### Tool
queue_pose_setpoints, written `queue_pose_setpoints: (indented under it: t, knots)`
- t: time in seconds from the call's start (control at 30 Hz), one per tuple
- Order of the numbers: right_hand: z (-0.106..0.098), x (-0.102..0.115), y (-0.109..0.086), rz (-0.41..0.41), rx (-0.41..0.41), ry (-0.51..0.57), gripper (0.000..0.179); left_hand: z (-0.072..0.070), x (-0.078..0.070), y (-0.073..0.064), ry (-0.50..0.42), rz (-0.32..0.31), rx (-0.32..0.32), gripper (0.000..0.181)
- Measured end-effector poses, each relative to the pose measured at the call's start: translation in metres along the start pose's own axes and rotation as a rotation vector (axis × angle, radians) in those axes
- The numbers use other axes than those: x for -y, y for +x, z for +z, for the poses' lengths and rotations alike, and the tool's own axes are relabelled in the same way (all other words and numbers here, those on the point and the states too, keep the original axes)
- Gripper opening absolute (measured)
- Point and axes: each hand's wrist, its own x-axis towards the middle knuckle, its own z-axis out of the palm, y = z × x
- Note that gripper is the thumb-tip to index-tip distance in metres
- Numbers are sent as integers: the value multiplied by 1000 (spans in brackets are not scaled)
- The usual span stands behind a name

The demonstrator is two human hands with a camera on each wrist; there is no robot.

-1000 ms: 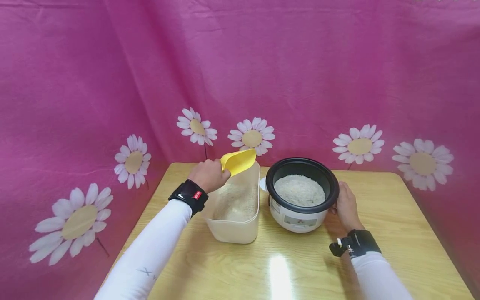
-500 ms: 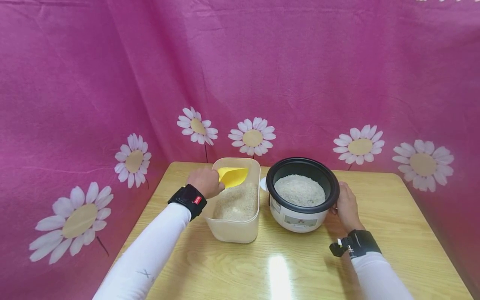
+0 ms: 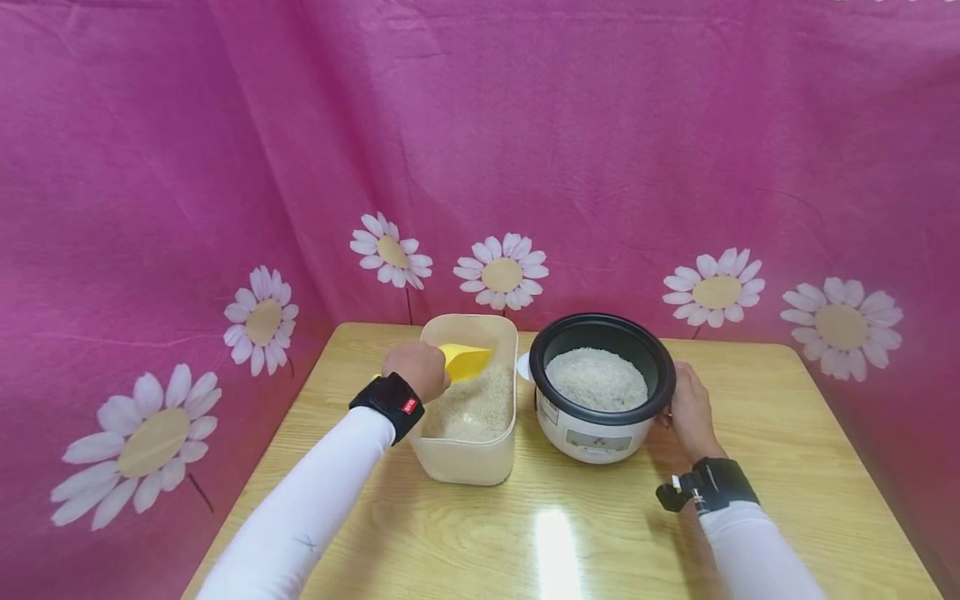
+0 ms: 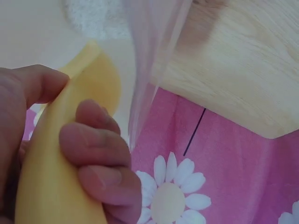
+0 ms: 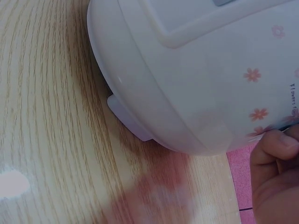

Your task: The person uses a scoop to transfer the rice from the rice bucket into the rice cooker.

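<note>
My left hand (image 3: 416, 369) grips the handle of a yellow scoop (image 3: 467, 362), fingers and thumb wrapped round it in the left wrist view. The scoop is inside a cream plastic bin (image 3: 465, 468), over loose rice (image 3: 471, 412); whether its lip touches the grains I cannot tell. To the right stands a white rice cooker (image 3: 595, 443) with a black inner pot (image 3: 570, 333) holding a mound of rice (image 3: 596, 379). My right hand (image 3: 692, 412) holds the cooker's right side; its thumb and curled fingertips show against the flower-printed wall (image 5: 224, 98), the rest hidden.
Both containers stand side by side on a wooden table (image 3: 450, 542), near its back edge. A pink cloth (image 3: 600, 150) printed with daisies hangs behind the table and along its sides. A white tab (image 3: 524, 365) juts from the cooker toward the bin.
My left hand has lowered the yellow scoop from above the bin's rim down into the bin. The right hand and the cooker stay where they were.
</note>
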Motion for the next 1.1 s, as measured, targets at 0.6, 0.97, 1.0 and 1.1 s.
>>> queue_pose_setpoints:
  t: [0.6,0.97,1.0,1.1]
  knots:
    - [-3,-26,17,48,-3,-6,30,11,-26,7,229,-98,43,11]
    - [-5,-33,21,28,-30,-6,30,18,-42,8,344,-116,107,16]
    - [-5,-33,22,29,-32,-6,30,17,-43,7,351,-115,115,15]
    - [-5,-34,22,29,-33,-16,30,15,-44,2,362,-108,137,12]
